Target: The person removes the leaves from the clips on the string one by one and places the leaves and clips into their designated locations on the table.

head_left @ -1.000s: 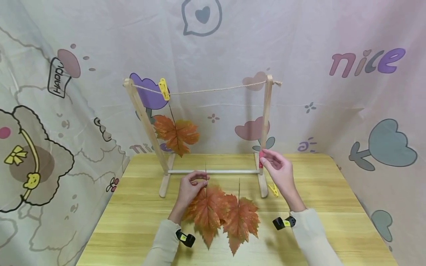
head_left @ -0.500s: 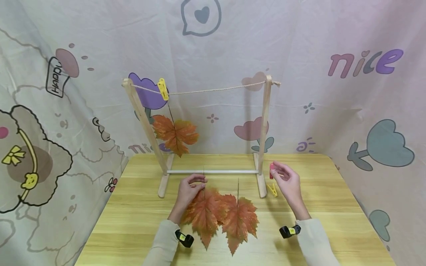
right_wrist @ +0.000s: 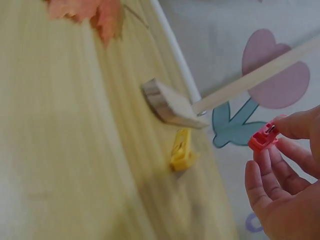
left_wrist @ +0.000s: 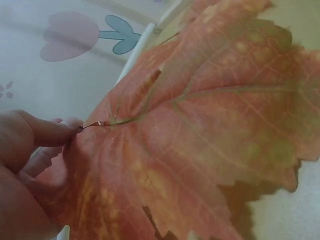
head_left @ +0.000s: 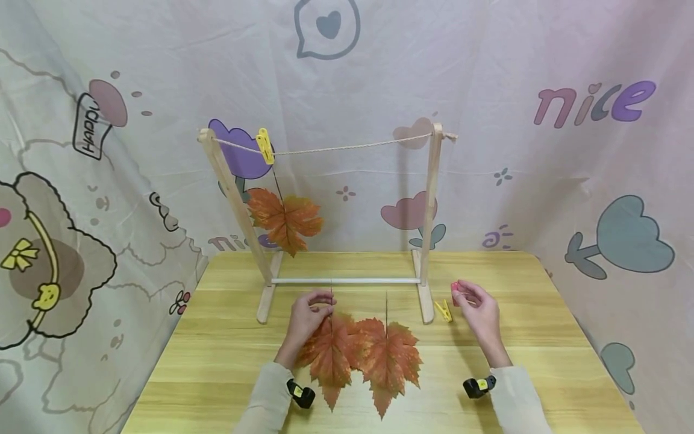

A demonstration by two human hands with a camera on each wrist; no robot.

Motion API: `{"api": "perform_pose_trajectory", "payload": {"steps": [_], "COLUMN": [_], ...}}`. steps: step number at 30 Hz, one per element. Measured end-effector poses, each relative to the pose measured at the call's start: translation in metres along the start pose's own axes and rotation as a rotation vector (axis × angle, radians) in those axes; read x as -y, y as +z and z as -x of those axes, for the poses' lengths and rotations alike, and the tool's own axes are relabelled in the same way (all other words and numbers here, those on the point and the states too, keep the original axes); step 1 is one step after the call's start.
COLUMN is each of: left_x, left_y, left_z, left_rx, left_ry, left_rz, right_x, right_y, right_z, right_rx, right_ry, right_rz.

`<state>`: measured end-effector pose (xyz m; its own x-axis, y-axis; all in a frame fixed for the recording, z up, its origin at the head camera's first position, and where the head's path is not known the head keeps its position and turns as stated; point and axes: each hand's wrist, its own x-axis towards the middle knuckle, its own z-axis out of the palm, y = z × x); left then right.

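Note:
My left hand (head_left: 309, 316) pinches the thin stem of an orange-red artificial maple leaf (head_left: 332, 355) between thumb and fingers; the left wrist view shows that leaf (left_wrist: 200, 125) close up. A second such leaf (head_left: 387, 358) lies on the table to its right, their edges overlapping. Off to the right, my right hand (head_left: 479, 310) holds a red clothespin (right_wrist: 263, 136) between thumb and fingertips, above the table. Beside it on the table is a yellow clothespin (head_left: 444, 311), also visible in the right wrist view.
A wooden frame with two posts (head_left: 432, 199) carries a string (head_left: 347, 146). Another yellow clothespin (head_left: 264, 146) on the string holds a hanging orange leaf (head_left: 285, 220). A white rod (head_left: 347, 281) joins the frame's feet. A printed cloth (head_left: 347, 78) hangs behind the wooden table (head_left: 217, 361).
My right hand has moved away from the right post, rightward and toward me, carrying the red clothespin. The left hand, with the leaf stem, has shifted slightly down.

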<state>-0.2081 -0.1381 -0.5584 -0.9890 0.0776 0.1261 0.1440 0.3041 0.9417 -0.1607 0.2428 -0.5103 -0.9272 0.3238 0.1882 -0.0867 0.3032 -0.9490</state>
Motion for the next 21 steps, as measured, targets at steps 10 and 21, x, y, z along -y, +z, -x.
{"api": "perform_pose_trajectory", "payload": {"steps": [10,21], "left_x": [0.009,0.018], "left_y": [0.005,0.01], "left_z": [0.0,0.001], "left_rx": [-0.007,-0.019], "left_ry": [0.021,0.035], "left_rz": [-0.069,-0.151], "right_x": [-0.065,-0.077], "right_y": [-0.004,-0.012], "right_z": [-0.011,-0.007], "right_rx": [-0.022,-0.024], "right_ry": [0.063,0.116], "right_rz": [0.133,0.242]}}
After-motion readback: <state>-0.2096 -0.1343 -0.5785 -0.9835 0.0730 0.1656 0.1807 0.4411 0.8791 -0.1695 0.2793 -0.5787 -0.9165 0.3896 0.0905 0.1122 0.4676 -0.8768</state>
